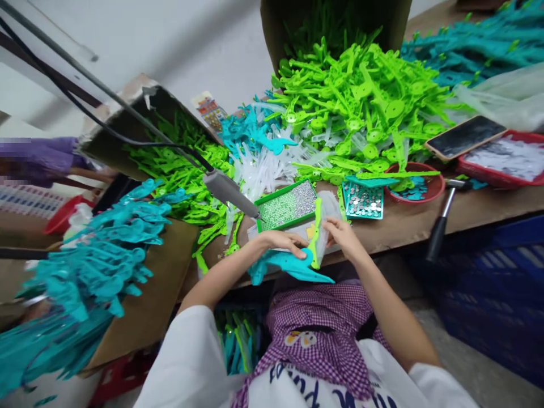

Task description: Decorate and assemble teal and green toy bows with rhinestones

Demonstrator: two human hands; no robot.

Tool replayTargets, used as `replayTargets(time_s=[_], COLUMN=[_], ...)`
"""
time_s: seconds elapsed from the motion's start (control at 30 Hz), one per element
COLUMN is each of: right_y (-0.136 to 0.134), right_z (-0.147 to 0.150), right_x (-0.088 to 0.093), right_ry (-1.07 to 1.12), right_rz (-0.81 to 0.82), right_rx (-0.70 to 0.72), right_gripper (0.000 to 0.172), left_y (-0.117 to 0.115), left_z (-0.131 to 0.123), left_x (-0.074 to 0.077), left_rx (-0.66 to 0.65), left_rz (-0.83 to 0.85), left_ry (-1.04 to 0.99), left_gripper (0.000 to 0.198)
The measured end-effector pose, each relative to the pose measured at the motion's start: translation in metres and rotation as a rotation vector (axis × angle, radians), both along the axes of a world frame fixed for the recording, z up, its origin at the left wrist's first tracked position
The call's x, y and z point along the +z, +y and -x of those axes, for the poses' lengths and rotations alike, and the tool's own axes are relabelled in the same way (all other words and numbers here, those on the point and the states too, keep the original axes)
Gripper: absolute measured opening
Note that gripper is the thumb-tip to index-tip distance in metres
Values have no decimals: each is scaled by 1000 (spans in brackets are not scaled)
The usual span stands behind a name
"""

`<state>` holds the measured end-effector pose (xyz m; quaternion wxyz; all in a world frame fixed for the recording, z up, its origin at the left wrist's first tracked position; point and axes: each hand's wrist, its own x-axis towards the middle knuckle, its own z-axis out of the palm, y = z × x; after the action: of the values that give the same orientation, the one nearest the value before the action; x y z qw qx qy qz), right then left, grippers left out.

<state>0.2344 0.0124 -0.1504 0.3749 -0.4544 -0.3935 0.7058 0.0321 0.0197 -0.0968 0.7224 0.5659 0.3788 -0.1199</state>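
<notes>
My left hand (284, 241) rests with curled fingers on a teal plastic part (289, 265) at the table's front edge. My right hand (341, 233) pinches a lime green plastic strip (315, 238) and a clear plastic piece (329, 207) standing against the teal part. Both hands meet just in front of a green tray of small shiny screws (287, 205). A grey hanging power screwdriver (232, 192) points its tip at that tray's left corner.
A big heap of green parts (361, 96) fills the table's back, with teal parts (467, 45) beyond. A teal tray (363, 201), red bowl (433, 187), hammer (442, 221), phone (465, 136) lie right. Teal parts (97, 249) pile on cardboard left.
</notes>
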Motion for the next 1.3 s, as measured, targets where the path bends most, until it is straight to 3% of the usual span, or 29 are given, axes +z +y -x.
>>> replayTargets(time_s=[0.13, 0.27, 0.43, 0.53, 0.73, 0.8, 0.87, 0.97, 1.03, 1.1, 1.17, 1.23, 1.3], right_y=[7, 15, 23, 25, 14, 12, 20, 56, 91, 125, 147, 153, 145], right_z=[-15, -24, -17, -5, 4, 9, 25, 75, 117, 155, 183, 196, 197], right_x=[-34, -42, -29, -17, 10, 25, 44, 70, 85, 97, 106, 110, 107], right_ry=[-228, -517, -678, -909, -1244, -1185, -956, -453, -288, -220, -132, -69, -85], right_rz=[-85, -170, -232, -289, -301, -387, -547, -783, -912, -986, -990, -965, -949], right_rx=[-82, -64, -37, 24, 181, 136, -7, -251, -306, -216, -26, 130, 157], right_gripper=[37, 41, 46, 46, 42, 42, 45, 50, 60, 68, 63, 54, 46], left_y=[11, 14, 1, -6, -13, -13, -12, -11, -12, -13, -14, -14, -15], left_z=[-9, -10, -5, -3, -4, -3, -2, -1, -1, -1, -1, -1, -1], left_x=[-30, -38, -45, -50, -60, -64, -70, -77, -79, -79, -76, -73, -70], left_rx=[69, 103, 213, 277, 473, 500, 497, 485, 483, 478, 475, 474, 475], left_rz=[-203, -399, -678, -814, -811, -791, -781, -800, -809, -793, -766, -741, -722], left_ry=[116, 106, 63, 96, 138, 119, 107, 108, 112, 128, 152, 158, 159], left_gripper=[54, 50, 49, 43, 37, 35, 34, 36, 35, 35, 37, 39, 41])
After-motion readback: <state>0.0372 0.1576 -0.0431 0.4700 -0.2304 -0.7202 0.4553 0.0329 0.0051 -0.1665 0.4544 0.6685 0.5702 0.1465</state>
